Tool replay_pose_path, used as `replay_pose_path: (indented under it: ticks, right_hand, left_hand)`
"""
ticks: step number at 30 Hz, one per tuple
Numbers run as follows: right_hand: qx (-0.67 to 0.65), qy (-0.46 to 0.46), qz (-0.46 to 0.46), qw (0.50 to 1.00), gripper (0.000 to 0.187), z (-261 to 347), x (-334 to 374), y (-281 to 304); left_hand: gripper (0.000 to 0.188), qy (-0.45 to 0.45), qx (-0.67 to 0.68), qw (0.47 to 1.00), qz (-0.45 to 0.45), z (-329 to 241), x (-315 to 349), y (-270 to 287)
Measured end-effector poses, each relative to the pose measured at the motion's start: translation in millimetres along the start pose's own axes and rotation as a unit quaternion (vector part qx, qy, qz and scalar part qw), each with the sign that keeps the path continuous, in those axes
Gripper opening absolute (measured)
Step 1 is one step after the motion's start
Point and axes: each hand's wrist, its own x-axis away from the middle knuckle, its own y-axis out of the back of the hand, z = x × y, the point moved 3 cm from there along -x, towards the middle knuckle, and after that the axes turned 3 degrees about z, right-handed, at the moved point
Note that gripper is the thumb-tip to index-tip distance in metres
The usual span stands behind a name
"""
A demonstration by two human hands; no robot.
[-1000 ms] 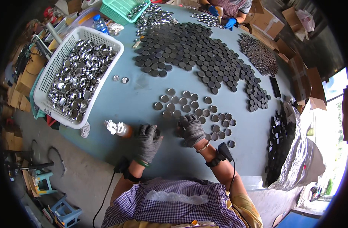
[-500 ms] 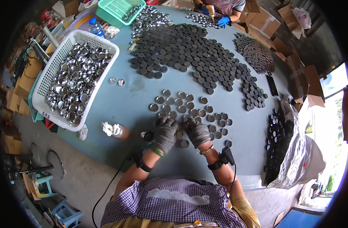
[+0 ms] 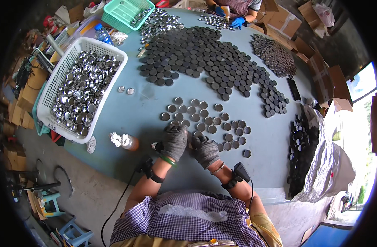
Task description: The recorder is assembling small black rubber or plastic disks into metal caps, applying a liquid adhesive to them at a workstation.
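Observation:
My left hand (image 3: 174, 142), in a grey glove, has its fingers curled down at the near edge of a group of shallow round metal caps (image 3: 191, 110). Close on its right is my right hand (image 3: 205, 150), gloved alike, fingers bent inward toward the left one. Part of a small round edge shows between the hands; whatever the fingers hold is hidden. Just left of my left wrist a small dark cylindrical piece (image 3: 155, 146) lies on the table. More open caps (image 3: 235, 144) lie to the right of my right hand.
A white basket (image 3: 41, 103) of shiny caps stands left, near an orange-brown bottle (image 3: 131, 142). Many dark discs (image 3: 188, 53) cover the table's far middle. A dark phone-like slab (image 3: 294, 89) and a silvery sheet (image 3: 320, 173) are right. A co-worker's blue-gloved hand (image 3: 238, 22) works opposite.
My right hand has moved left and slightly nearer, closing in on my left hand. The loose caps that lay between and below the hands are now out of sight.

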Motion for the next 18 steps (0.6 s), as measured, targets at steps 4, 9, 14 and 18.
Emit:
replay_pose_path:
  ticks: [4, 9, 14, 18]
  right_hand:
    - [-0.029, -0.017, -0.015, 0.999, 0.026, -8, 0, -4]
    - [-0.019, -0.024, 0.02, 0.999, 0.023, -12, -4, 25]
    - [-0.076, -0.07, 0.006, 0.995, 0.02, -30, 4, 19]
    - [-0.042, -0.083, -0.02, 0.995, 0.017, -37, 13, 25]
  left_hand:
    - [0.013, 0.017, -0.039, 0.999, 0.026, 4, 5, 6]
    - [0.013, 0.011, -0.032, 0.999, -0.038, -2, 17, 17]
    - [0.018, 0.002, -0.01, 1.0, 0.015, -6, 26, 9]
    - [0.024, -0.027, -0.004, 0.999, -0.042, -21, 33, 17]
